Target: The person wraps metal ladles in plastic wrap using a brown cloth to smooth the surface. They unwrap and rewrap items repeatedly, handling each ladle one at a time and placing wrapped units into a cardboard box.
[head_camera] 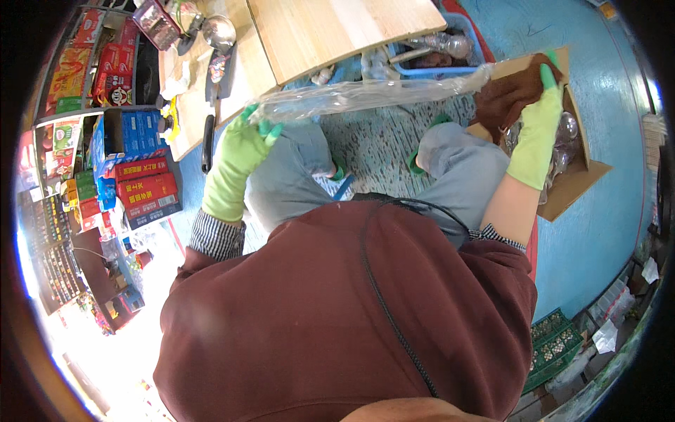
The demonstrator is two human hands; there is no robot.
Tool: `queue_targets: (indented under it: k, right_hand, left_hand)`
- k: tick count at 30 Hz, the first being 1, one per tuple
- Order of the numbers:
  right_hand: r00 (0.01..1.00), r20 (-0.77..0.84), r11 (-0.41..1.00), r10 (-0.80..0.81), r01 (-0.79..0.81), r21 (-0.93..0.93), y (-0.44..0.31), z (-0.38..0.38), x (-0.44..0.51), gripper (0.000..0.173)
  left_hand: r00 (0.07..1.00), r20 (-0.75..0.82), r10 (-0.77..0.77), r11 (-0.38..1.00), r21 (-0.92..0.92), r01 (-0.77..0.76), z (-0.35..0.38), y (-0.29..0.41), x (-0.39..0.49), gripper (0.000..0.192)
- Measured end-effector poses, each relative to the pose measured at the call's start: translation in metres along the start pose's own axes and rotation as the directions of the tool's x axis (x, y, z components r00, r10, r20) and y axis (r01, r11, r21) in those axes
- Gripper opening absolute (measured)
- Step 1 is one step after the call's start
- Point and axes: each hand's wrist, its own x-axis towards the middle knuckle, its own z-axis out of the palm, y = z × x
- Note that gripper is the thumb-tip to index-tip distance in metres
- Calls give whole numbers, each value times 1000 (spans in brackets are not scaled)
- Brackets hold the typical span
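Observation:
A long, clear plastic bag [369, 96] is stretched sideways above my knees. My left hand [242, 145], in a light green glove, grips its left end. The bag's right end reaches a brown cloth [509, 95], which hangs over the rim of an open cardboard box [577, 153]. My right hand [546, 118], gloved too, is at this cloth with its fingers around the upper part. Whether it also holds the bag cannot be told. Clear glass or plastic items [567, 126] lie in the box, partly behind my right forearm.
A wooden table [337, 31] stands in front, bearing a metal ladle [219, 32], a dark-bladed knife [219, 74] and a grater-like tool [156, 24]. A blue basin [477, 39] of utensils sits beyond. Packaged goods [145, 184] fill shelves at left. A green crate [556, 345] stands lower right.

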Motion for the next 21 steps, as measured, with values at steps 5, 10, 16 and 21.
queue_targets:
  k: [5,10,16,21]
  right_hand:
    - [813,451,896,369,-440,60,4,34,-2,60]
    - [706,590,886,392,-462,-37,8,64,-8,51]
    - [790,467,871,397,-485,81,7,92,11,41]
    - [894,369,949,256,-305,81,-10,93,17,44]
  left_hand:
    - [998,45,34,999,-14,-33,8,31,-21,29]
    - [998,-55,44,979,-198,-54,9,8,-2,26]
    - [980,-138,-147,938,-332,94,18,-16,15,25]
    - [955,-209,-210,951,-271,150,2,-36,35,20]
